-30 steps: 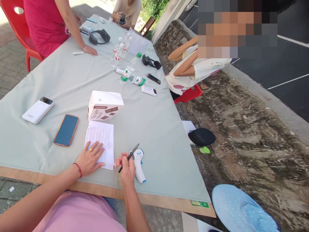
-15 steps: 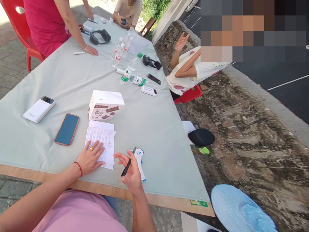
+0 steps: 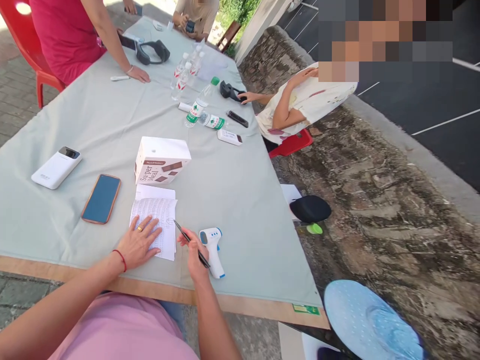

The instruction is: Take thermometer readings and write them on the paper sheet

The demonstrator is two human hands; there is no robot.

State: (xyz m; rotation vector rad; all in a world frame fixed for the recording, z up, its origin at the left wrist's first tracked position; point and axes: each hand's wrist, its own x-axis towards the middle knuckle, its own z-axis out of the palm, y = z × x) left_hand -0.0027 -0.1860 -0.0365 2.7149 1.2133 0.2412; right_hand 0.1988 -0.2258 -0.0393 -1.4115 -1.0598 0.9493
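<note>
While the left hand (image 3: 138, 245) is lying flat, fingers spread, on the lower edge of the written sheet (image 3: 154, 225), the right hand (image 3: 195, 255) is closing around a dark pen (image 3: 186, 236) just right of the paper, low and centre in the head view. The pen's tip is pointing up and left toward the sheet's right edge, near it, though I cannot tell whether it is touching. The page is already looking dense with rows of small writing, so the noting seems well along; whether any blank lines are left is too fine to read. A white and blue thermometer gun (image 3: 212, 245) is lying on the cloth touching or just beside the right hand, on its far side from the paper. Above the sheet, a white snack box (image 3: 161, 160) is standing close; to the left a blue phone (image 3: 101, 198) and a white power bank (image 3: 56, 167) are lying well apart from both hands. Further up the frame, bottles and other people's hands are occupying the grey-green tablecloth (image 3: 240, 200).
</note>
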